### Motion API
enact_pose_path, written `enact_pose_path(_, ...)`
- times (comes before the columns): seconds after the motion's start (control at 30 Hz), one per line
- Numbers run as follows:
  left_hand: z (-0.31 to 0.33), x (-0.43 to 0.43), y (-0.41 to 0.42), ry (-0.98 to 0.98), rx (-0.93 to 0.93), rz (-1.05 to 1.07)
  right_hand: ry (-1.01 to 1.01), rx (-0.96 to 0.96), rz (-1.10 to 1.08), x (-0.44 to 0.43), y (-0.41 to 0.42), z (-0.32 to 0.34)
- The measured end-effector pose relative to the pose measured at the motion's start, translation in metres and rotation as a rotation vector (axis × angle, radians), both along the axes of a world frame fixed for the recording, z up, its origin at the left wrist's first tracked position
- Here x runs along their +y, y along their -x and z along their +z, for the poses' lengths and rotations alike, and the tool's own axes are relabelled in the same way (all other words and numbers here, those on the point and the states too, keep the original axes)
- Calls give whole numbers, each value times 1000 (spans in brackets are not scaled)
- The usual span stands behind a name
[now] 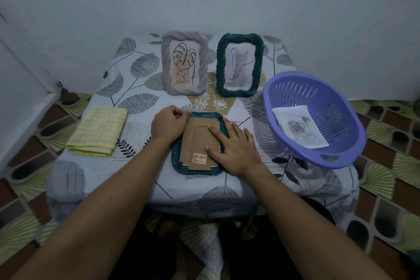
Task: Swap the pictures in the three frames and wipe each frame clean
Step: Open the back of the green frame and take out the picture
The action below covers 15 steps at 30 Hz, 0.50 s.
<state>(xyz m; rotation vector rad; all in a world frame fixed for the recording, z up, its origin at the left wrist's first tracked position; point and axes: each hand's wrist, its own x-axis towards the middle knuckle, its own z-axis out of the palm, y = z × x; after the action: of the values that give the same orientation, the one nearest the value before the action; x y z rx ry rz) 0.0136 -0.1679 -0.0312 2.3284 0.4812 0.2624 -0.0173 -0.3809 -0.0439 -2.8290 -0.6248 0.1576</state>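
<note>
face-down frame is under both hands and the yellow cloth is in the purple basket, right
No: the head view shows the yellow cloth folded on the table, outside the purple basket. The left hand and right hand are on the face-down frame.

Left hand (169, 125), right hand (231, 146) bare; both forearms bare, unsleeved to lower frame edge.
</note>
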Motion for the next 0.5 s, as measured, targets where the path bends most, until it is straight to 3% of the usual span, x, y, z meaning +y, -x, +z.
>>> enact_pose_path(0.07,-5,5,10,32,-19,-117,-3,1,-2,0,0,-1)
enact_pose_path(0.17,-9,10,31,-68,2,-257,-7,2,-9,0,0,-2)
enact_pose_path(0.3,-8,16,60,-400,102,-314,-7,-7,-10,1,0,-2)
enact_pose_path(0.4,-15,20,70,-476,238,-355,-8,4,-13,1,0,-2)
enact_pose_path(0.5,-18,19,74,-500,252,-364,-12,12,-19,1,0,-1)
